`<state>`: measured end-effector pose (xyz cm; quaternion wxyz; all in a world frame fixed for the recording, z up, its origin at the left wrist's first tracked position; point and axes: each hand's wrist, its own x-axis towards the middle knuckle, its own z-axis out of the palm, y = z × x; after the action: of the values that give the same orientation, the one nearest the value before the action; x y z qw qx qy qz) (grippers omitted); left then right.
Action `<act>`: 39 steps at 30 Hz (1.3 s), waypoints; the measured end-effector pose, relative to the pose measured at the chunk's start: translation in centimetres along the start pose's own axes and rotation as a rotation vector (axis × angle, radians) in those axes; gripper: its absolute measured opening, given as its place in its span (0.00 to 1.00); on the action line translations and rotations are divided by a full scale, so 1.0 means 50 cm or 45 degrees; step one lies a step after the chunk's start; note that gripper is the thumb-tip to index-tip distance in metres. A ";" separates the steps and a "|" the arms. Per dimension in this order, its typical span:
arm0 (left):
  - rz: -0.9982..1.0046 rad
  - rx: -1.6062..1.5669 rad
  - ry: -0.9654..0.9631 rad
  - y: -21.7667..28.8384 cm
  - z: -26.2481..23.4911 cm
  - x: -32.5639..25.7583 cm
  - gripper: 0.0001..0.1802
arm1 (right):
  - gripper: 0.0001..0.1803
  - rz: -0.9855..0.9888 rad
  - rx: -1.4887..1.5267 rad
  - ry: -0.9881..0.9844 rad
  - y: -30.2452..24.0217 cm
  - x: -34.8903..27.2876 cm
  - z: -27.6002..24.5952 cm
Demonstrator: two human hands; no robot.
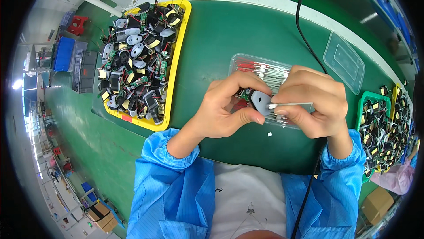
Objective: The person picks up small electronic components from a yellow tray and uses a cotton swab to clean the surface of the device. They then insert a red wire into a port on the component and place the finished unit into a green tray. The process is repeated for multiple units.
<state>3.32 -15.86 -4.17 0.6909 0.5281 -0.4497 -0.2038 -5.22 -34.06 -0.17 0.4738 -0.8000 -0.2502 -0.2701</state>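
Nearest the camera are a blue jacket (pixel 172 199) and the white shirt (pixel 249 188) under it, with elastic cuffs gathered at both wrists. Beyond them, the two hands come together over the green surface (pixel 212 31).

The left hand (pixel 225 108) is partly closed, its thumb and fingers gripping the small device (pixel 259 102), which has a rounded grey face with dark holes; a bit of green circuit board (pixel 242 94) shows behind that face. The right hand (pixel 313 100) is curled, pinching a thin, white-tipped stick (pixel 293 104) between thumb and fingers. The tip is at the edge of the grey face; whether it presses against it is hard to tell.

The device is held above the near part of a clear plastic box (pixel 235 59), in which many slim white sticks lie beside some red ones. A small white scrap (pixel 270 134) lies just in front of the box.

To the left, a yellow tray (pixel 182 53) is heaped with similar grey-faced devices, wires and boards. To the right are a clear lid (pixel 344 62) and a green tray (pixel 369 95) full of small parts. A black cable (pixel 300 22) runs down behind the right hand.
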 end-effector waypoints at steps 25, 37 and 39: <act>0.425 0.745 0.229 0.004 0.015 -0.006 0.26 | 0.08 0.239 -0.061 0.228 -0.022 -0.010 0.047; 0.168 0.329 0.310 0.007 0.027 -0.001 0.22 | 0.07 0.289 -0.087 0.154 -0.017 0.010 0.013; 0.146 0.335 0.334 0.009 0.028 -0.003 0.22 | 0.07 0.322 -0.053 0.156 -0.018 0.010 0.010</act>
<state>1.99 -16.36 -3.78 0.6789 0.6095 -0.4079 -0.0331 -5.36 -33.14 0.51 0.5019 -0.8167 -0.1122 -0.2617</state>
